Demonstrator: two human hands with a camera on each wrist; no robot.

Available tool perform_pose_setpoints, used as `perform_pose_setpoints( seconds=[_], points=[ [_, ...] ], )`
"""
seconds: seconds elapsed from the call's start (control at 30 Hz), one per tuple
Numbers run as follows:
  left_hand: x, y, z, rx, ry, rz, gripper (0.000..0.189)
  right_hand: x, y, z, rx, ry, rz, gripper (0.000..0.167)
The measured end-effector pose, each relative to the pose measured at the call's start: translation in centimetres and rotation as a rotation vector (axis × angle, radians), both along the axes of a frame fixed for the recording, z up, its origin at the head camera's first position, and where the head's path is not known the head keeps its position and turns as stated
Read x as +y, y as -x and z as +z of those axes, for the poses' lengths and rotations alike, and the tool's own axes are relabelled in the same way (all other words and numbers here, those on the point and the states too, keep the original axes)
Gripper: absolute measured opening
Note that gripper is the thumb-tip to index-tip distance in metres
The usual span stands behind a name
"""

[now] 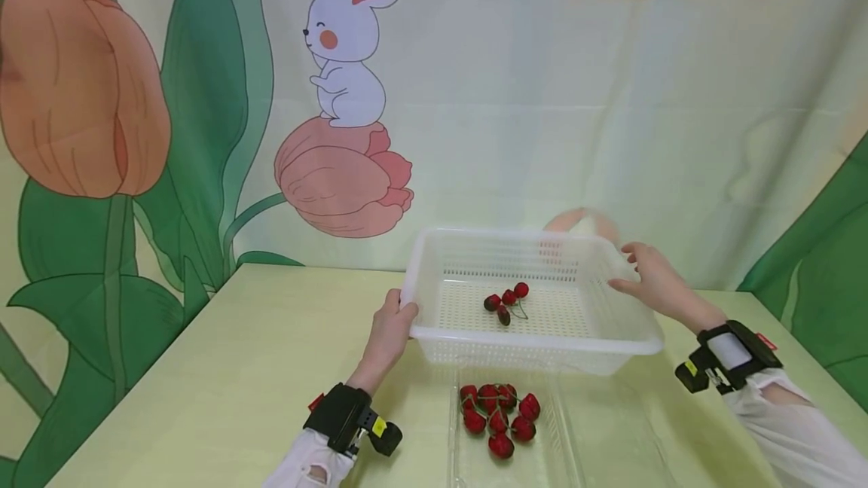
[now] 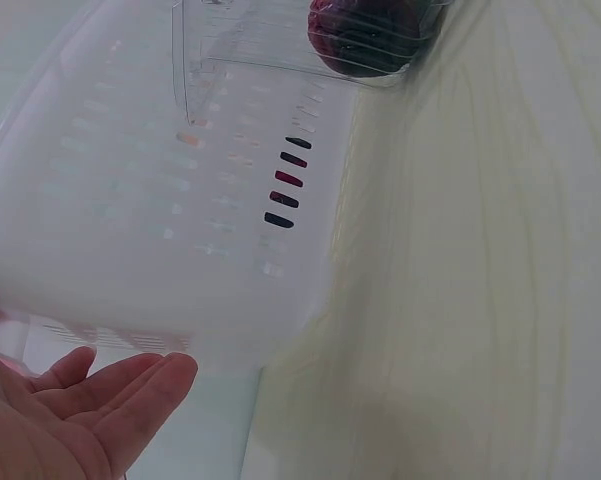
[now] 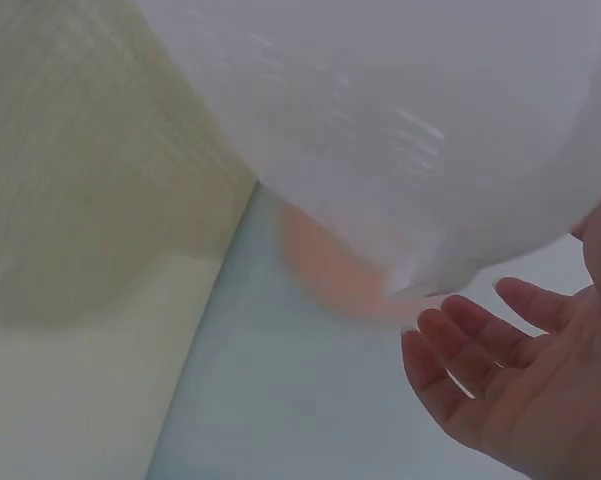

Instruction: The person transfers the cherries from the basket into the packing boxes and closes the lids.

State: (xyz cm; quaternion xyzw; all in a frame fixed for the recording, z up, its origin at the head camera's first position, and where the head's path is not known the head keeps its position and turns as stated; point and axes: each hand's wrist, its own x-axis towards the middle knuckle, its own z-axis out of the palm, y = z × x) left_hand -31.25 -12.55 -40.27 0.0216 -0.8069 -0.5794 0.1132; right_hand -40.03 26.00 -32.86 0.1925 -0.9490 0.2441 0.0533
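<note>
A white plastic basket with slotted walls stands between both hands in the head view. Several dark red cherries, some with green stems, lie on its floor. My left hand holds its left rim, thumb on top; in the left wrist view the fingers stretch out beneath the rim. At the right end my right hand holds the rim between thumb and spread fingers; the right wrist view shows these fingers loosely bent below the edge. Closer to me, a clear plastic box contains several more cherries.
The pale yellow table reaches back to a printed cloth backdrop with tulips and a rabbit. A clear lid-like sheet lies right of the box. Each wrist wears a black strap with a camera.
</note>
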Motion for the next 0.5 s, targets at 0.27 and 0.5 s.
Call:
perform_pose_setpoints(
  seconds=[0.27, 0.5],
  points=[
    [0.5, 0.1, 0.1, -0.001, -0.002, -0.004, 0.037, 1.2, 0.6, -1.5, -0.132, 0.007, -0.043, 0.076],
    [0.6, 0.0, 0.2, 0.004, 0.004, 0.0, 0.036, 1.7, 0.9, -2.5, -0.212, 0.04, -0.052, 0.076]
  ],
)
